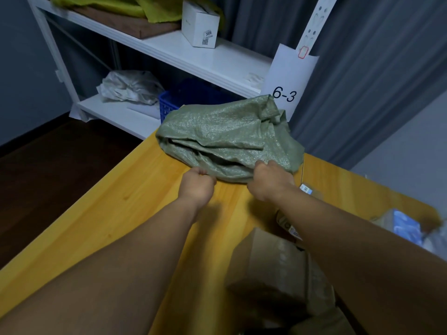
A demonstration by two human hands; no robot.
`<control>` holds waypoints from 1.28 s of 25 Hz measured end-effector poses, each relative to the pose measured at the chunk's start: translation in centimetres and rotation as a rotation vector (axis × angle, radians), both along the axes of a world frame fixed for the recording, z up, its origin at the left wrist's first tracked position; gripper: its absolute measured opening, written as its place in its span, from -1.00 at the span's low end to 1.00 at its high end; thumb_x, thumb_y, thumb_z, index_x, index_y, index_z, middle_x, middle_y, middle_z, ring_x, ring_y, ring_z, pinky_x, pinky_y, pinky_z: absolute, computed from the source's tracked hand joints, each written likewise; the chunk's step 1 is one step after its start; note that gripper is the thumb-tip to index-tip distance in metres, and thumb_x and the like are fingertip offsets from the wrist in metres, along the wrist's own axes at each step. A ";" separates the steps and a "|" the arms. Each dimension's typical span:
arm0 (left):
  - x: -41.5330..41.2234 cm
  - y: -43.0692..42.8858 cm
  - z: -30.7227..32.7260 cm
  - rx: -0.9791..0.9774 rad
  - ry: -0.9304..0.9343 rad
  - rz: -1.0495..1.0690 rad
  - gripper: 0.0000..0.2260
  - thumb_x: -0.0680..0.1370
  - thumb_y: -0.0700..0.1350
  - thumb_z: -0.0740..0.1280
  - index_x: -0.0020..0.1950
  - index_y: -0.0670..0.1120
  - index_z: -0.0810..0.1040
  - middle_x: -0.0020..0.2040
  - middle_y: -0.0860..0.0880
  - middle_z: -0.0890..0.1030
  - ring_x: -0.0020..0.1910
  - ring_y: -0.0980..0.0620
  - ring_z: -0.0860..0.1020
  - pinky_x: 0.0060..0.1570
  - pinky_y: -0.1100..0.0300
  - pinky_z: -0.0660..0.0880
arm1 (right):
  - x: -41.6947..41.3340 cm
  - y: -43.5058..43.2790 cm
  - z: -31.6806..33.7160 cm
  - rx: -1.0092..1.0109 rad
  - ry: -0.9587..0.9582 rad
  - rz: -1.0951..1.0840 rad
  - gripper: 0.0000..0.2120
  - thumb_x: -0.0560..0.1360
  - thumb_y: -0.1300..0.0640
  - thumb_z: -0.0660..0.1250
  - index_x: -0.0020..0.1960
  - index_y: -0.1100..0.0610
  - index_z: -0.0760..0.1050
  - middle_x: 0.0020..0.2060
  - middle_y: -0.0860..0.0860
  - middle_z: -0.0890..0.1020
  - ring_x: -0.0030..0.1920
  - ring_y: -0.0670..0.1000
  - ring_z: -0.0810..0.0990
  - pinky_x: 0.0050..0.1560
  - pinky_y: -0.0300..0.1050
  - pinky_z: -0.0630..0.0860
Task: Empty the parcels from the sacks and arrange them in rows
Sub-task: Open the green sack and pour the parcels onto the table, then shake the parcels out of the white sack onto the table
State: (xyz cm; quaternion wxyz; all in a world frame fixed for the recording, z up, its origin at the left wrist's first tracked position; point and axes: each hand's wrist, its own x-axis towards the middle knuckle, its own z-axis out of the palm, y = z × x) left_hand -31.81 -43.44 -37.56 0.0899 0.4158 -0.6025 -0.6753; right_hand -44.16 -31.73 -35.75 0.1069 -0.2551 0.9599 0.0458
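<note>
A green woven sack (227,139) lies crumpled and folded at the far end of the yellow wooden table (135,197). My left hand (197,184) pinches the sack's near edge on the left. My right hand (269,181) grips the same edge further right, fingers curled into the cloth. Beneath my right forearm lie brown cardboard parcels (268,262). A bluish-white wrapped parcel (404,226) sits near the table's right edge, and a small labelled parcel (307,189) shows just past my right wrist.
A white shelf rack (183,52) stands behind the table, holding a white box (200,25), yellow-green cloth, a crumpled white bag (128,87) and a blue crate (169,105). A "6-3" sign (285,93) hangs on its post. Grey curtains hang at right; dark floor lies left.
</note>
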 end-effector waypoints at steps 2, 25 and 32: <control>0.4 0.3 0.8 -0.004 -0.010 -0.030 -0.81 0.57 -0.25 0.29 -0.16 0.00 0.42 -0.21 0.05 0.42 -0.29 0.11 0.36 -0.18 0.14 0.40 | 0.5 0.7 0.9 -0.014 0.000 -0.019 -0.66 0.54 0.09 0.27 0.29 0.09 0.38 0.21 0.11 0.45 0.22 0.20 0.48 0.00 0.07 0.45; 3.3 21.5 16.8 -0.132 0.132 -0.349 -0.88 0.55 -0.25 0.31 0.02 -0.08 0.46 -0.15 -0.02 0.44 -0.14 -0.03 0.42 -0.12 0.11 0.38 | 7.4 28.4 17.2 -0.005 0.022 -0.286 -0.90 0.50 0.13 0.28 -0.17 0.13 0.45 -0.19 0.05 0.58 -0.21 0.08 0.54 -0.30 -0.12 0.38; 3.8 32.6 19.4 -0.174 0.134 -0.503 -0.54 0.56 -0.18 0.33 0.45 -0.09 0.37 0.30 -0.10 0.47 0.25 -0.13 0.45 0.30 -0.08 0.45 | 8.5 42.9 21.3 -0.001 -0.001 -0.444 -0.81 0.55 0.08 0.37 0.06 0.18 0.50 -0.03 0.08 0.57 -0.01 0.13 0.54 -0.01 -0.06 0.47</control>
